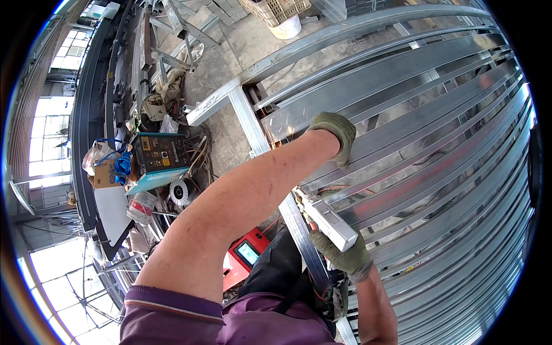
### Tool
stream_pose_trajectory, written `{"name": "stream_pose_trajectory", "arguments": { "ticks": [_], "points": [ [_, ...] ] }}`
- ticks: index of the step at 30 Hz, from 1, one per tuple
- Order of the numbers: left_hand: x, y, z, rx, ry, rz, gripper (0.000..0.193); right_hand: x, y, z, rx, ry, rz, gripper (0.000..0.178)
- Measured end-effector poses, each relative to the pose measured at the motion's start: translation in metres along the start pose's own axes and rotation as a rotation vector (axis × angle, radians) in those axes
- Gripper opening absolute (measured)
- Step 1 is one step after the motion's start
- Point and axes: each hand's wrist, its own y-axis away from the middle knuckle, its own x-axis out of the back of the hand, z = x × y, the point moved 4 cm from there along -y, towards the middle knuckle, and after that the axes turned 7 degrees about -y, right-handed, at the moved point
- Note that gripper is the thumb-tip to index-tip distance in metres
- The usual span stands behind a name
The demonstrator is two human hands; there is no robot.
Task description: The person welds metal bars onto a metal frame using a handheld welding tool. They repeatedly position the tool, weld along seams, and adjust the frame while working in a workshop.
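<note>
My left arm reaches across the middle of the view. My gloved left hand (336,135) is closed over a long grey metal slat (397,123), its fingertips partly hidden. A handheld welding gun (330,221) with a white, boxy body is held in my gloved right hand (345,253), nearer to me. The gun points up and left toward the frame's side rail (250,121); my left forearm hides the spot beyond its nozzle. A few bright sparks (289,128) show past the forearm, where the slats meet that rail.
Parallel metal slats fill the right side. On the left stand a teal-and-black machine (164,155), a wire spool (182,192) and cables. A red unit with a lit screen (248,253) sits by my legs. A plastic crate (276,8) rests on a white bucket (286,29) farther off.
</note>
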Motion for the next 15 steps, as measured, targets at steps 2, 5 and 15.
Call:
{"name": "stream_pose_trajectory", "arguments": {
  "ticks": [2, 5, 15],
  "points": [
    [0.0019, 0.0018, 0.0010, -0.006, -0.004, 0.004, 0.057, 0.0002, 0.0008, -0.0014, 0.016, 0.014, 0.000, 0.041],
    [0.0007, 0.0017, -0.0005, -0.006, 0.001, 0.002, 0.057, -0.0006, 0.0015, -0.0034, 0.024, 0.032, 0.005, 0.041],
    [0.0028, 0.0018, -0.0013, 0.011, 0.016, 0.002, 0.058, -0.0011, 0.0035, -0.0042, 0.013, -0.097, -0.001, 0.043]
  ]
}}
